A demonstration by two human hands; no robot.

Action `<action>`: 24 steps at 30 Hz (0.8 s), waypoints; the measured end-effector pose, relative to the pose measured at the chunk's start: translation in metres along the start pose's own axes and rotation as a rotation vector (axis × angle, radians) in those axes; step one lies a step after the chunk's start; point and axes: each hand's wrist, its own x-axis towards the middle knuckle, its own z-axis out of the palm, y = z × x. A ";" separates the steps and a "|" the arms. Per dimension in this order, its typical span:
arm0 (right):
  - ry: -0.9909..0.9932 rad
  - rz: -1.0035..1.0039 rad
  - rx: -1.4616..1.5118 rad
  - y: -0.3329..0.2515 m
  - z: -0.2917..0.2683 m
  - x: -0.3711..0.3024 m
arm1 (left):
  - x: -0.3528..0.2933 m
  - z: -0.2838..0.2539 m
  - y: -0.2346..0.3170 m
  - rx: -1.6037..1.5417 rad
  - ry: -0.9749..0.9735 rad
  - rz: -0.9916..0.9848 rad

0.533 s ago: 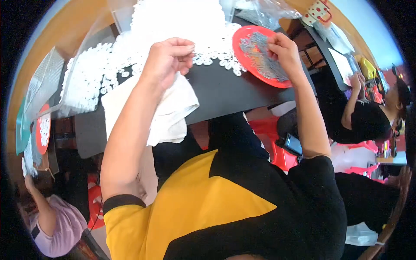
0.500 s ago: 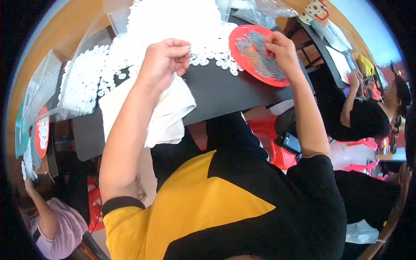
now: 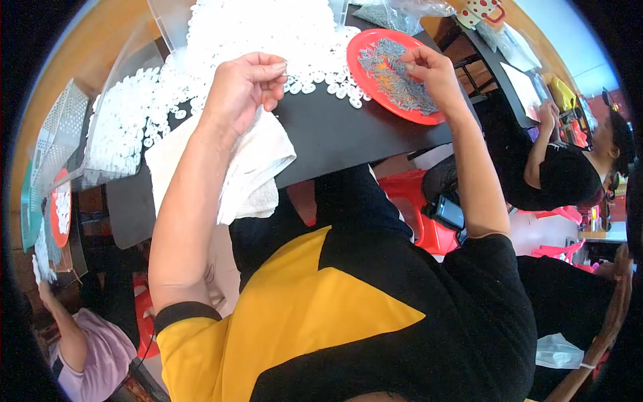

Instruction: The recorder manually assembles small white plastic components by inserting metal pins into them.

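My left hand (image 3: pixel 249 84) is closed in a pinch above the near edge of the heap of small round white plastic pieces (image 3: pixel 261 33). Anything between its fingertips is too small to make out. Under that forearm lies a folded white cloth (image 3: pixel 258 167) at the table's front edge. My right hand (image 3: pixel 429 70) is over a red plate (image 3: pixel 360 75) on the right, thumb and fingers pinched together. The plate carries many small grey metal pieces (image 3: pixel 402 87), thin like screws or pins. Whether one of them is in the right fingertips is hidden.
The dark tabletop (image 3: pixel 328 134) runs between cloth and plate. A clear plastic bin (image 3: pixel 100 144) of white pieces stands at the left. Behind the plate lies a clear bag (image 3: pixel 388 17) of grey pieces. Co-workers sit left and right; a red stool (image 3: pixel 408 194) stands below the table.
The view has shifted slightly, so the table sits a little differently in it. Both hands keep their pinched pose, the left over the white pieces, the right over the plate.
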 end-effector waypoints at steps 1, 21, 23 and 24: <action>0.022 -0.003 -0.017 0.001 0.002 0.000 | -0.001 0.000 0.000 0.000 0.006 -0.004; -0.162 -0.103 0.403 -0.110 0.136 0.022 | 0.001 0.001 -0.005 -0.076 0.150 0.144; -0.159 -0.112 0.435 -0.109 0.141 0.023 | 0.000 0.002 -0.004 -0.088 0.169 0.159; -0.143 -0.140 0.470 -0.107 0.144 0.024 | -0.001 0.002 -0.004 -0.076 0.177 0.171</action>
